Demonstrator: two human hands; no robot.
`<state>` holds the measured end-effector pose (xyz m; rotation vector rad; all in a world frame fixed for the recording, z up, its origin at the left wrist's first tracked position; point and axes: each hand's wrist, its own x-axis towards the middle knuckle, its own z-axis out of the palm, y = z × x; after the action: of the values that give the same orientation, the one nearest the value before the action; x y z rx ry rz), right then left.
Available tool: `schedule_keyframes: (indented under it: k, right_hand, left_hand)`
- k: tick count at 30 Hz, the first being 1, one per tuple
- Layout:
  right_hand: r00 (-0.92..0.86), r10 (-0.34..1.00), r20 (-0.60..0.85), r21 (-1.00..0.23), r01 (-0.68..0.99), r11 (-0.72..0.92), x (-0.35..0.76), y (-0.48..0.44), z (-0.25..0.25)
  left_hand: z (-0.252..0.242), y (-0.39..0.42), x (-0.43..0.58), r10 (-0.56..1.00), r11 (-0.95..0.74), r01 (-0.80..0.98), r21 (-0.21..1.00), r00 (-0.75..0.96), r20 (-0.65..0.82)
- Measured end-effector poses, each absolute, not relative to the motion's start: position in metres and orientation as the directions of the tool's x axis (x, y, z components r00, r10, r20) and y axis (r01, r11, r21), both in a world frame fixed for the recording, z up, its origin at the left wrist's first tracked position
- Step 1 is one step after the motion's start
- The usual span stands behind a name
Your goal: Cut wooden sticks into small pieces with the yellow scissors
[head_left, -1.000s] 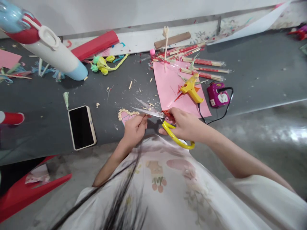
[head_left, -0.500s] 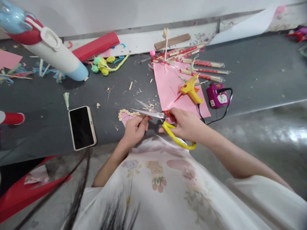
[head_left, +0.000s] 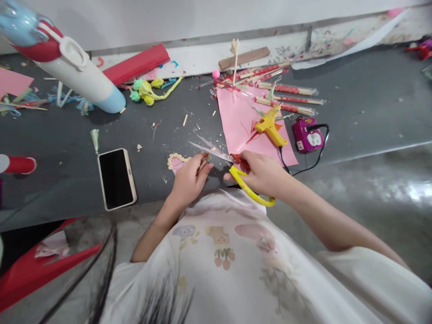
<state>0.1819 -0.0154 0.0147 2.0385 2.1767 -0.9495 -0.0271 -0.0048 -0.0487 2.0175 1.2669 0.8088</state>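
My right hand (head_left: 265,173) is wrapped round the scissors (head_left: 248,186), whose yellow handle loop hangs below my fingers. The blades are parted and point left over the table. Just left of the tips, my left hand (head_left: 191,177) pinches a thin wooden stick (head_left: 204,161), mostly covered by the fingers. A pink paper piece (head_left: 178,163), edged with small wooden bits, lies partly behind my left hand. Tiny stick offcuts are scattered beyond the blades.
A yellow glue gun (head_left: 270,126) rests on a pink sheet (head_left: 232,117), its cord running to a purple box (head_left: 307,135). Wrapped chopsticks (head_left: 286,87) lie behind. At left are a phone (head_left: 116,180) and a tall bottle (head_left: 81,72).
My left hand has turned and lifted slightly, so the stick and fingertips now show more. The scissors have tilted a little, with the blades closer together.
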Motion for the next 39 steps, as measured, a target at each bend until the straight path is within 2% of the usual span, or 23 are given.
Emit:
schedule_keyframes:
  k: [3,6,10,13,16,22,27,39]
  right_hand:
    - [-0.141,0.905,-0.402,-0.428,0.902,-0.049,0.182,-0.016,0.012]
    - [-0.178,0.898,-0.403,-0.451,0.892,-0.025,0.181,-0.018,0.009]
    - [-0.263,0.893,-0.366,-0.498,0.865,0.051,0.183,-0.020,0.008]
    - [-0.321,0.883,-0.343,-0.525,0.845,0.103,0.185,-0.021,0.010]
    - [-0.340,0.872,-0.352,-0.528,0.842,0.115,0.186,-0.020,0.015]
    - [-0.309,0.878,-0.366,-0.536,0.841,0.072,0.186,-0.020,0.021]
    - [-0.311,0.885,-0.346,-0.564,0.823,0.069,0.188,-0.019,0.022]
    - [-0.282,0.911,-0.302,-0.514,0.853,0.093,0.181,-0.023,0.024]
  left_hand:
    - [-0.051,-0.005,-0.026,0.899,-0.435,0.630,0.644,0.349,0.265]
    - [-0.052,-0.005,-0.025,0.884,-0.466,0.642,0.609,0.360,0.297]
    - [-0.047,-0.003,-0.027,0.904,-0.397,0.556,0.731,0.376,0.205]
    - [-0.043,-0.002,-0.031,0.905,-0.244,0.425,0.872,0.423,0.047]
    - [-0.042,-0.001,-0.033,0.892,-0.109,0.328,0.938,0.450,-0.054]
    - [-0.044,-0.003,-0.034,0.887,-0.022,0.243,0.970,0.452,-0.093]
    - [-0.046,-0.002,-0.036,0.887,-0.022,0.220,0.975,0.454,-0.083]
    - [-0.048,-0.003,-0.035,0.895,-0.015,0.218,0.976,0.437,-0.084]
